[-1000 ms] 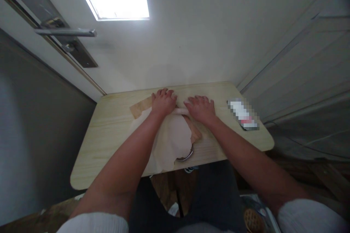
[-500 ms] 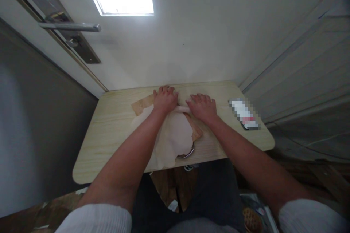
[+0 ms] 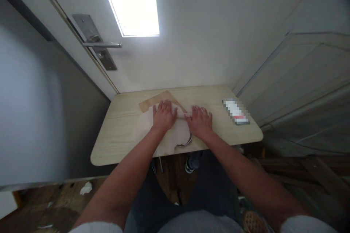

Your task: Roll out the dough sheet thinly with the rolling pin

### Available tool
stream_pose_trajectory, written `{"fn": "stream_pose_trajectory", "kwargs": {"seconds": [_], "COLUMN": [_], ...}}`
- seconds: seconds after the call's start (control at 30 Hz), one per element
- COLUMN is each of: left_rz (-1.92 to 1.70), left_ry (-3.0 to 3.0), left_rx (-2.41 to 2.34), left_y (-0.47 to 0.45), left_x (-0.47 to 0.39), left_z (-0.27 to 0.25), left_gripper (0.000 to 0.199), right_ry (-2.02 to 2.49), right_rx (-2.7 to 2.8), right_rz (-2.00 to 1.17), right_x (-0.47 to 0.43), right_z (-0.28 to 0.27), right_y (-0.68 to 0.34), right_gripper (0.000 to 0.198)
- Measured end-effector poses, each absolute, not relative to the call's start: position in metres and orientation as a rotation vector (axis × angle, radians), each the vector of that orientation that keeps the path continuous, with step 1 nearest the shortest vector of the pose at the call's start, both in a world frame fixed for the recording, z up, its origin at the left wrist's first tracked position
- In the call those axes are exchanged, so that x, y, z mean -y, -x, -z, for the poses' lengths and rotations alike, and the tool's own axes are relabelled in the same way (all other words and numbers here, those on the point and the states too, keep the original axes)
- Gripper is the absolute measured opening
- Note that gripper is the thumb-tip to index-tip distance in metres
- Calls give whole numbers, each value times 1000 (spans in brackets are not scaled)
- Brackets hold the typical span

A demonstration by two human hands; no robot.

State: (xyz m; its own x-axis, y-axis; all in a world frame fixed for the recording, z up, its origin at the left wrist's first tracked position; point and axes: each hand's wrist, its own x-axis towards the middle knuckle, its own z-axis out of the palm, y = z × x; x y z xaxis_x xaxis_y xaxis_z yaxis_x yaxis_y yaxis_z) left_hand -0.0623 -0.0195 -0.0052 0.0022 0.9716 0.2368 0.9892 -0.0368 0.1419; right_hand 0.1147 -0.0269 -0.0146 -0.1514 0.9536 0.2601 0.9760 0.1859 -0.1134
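A thin pale sheet [image 3: 179, 131] that looks like rolled-out dough lies over a brown board or paper [image 3: 157, 99], with an uneven near edge that reaches the table's front. Across it lies a pale rod [image 3: 181, 114], probably a rolling pin; only its middle shows. My left hand [image 3: 164, 115] presses down on the rod's left part, fingers pointing forward. Its right part is under my right hand [image 3: 200, 121], whose fingers curve over it. Beneath the sheet's near right edge a curved shiny metal rim [image 3: 187, 142] peeks out; the rest is hidden.
The light wooden table [image 3: 115, 131] stands against a white door with a metal handle [image 3: 104, 44]. A phone [image 3: 236, 111], blurred over, lies on the table's right side. Below, crumpled white paper [image 3: 86, 188] lies on the floor, and a lattice-patterned brown thing [image 3: 253, 222] is at lower right.
Both hands have come back toward me with the rod, uncovering more of the brown piece's far part. The view has shifted, so the table sits differently in the picture.
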Motion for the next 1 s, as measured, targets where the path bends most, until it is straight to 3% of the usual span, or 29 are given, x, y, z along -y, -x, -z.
{"fn": "stream_pose_trajectory", "kwargs": {"seconds": [0.37, 1.0], "left_rz": [363, 468], "left_ry": [2136, 2176], "left_rx": [2214, 2138], "left_y": [62, 75], "left_x": [42, -57], "left_z": [8, 2], "left_gripper": [73, 53], "right_ry": [1875, 1917], "right_rx": [2224, 2283], "right_rz": [29, -17], "right_x": [37, -62], "right_z": [12, -7], "right_y": [-114, -99], "right_gripper": [78, 69]}}
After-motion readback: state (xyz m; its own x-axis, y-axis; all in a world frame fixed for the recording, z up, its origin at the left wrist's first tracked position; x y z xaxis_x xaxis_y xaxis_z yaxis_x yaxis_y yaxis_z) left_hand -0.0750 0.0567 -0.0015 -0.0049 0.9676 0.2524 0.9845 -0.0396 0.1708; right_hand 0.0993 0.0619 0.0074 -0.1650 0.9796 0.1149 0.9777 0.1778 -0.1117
